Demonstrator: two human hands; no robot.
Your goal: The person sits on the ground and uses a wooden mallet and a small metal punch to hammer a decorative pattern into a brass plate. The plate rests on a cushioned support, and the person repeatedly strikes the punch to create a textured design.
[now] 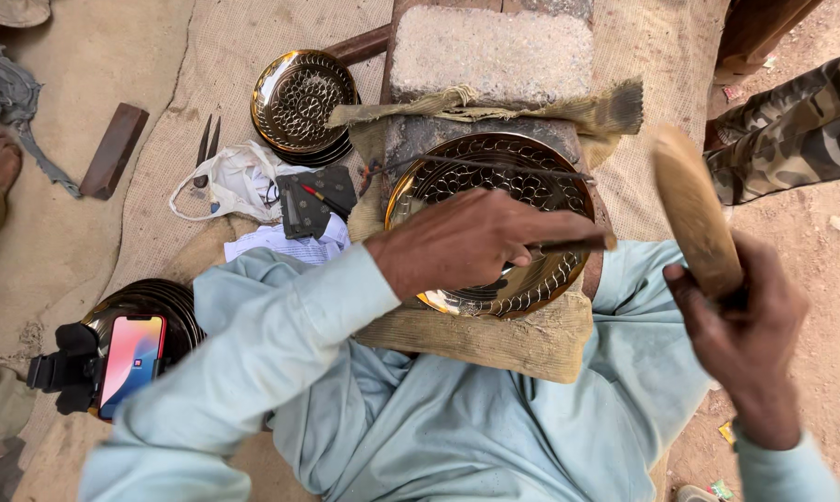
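Left hand (462, 244) closed round thin punch (573, 245), tip on brass plate (494, 191) lying centre on padded block. Right hand (741, 325) grips wooden mallet (694, 209), raised at right. Judgement: keep punch steady, strike square, plate pressed flat.

i see my left hand (462, 249) lying across the brass plate (494, 177), covering its near half; only the far rim and right edge are open to reach. a thin rod (494, 167) crosses the far part of the plate. the stone block (491, 54) and a folded burlap strip (494, 110) wall off the far side. my right hand (741, 344) holds a wooden mallet (694, 212) raised over the right, filling that approach. a camouflage-clad leg (792, 135) blocks the far right. left of the plate, a stack of plates (301, 102), a white bag (229, 181) and a dark pouch (313, 203) crowd the mat. a phone (130, 363) sits near left.
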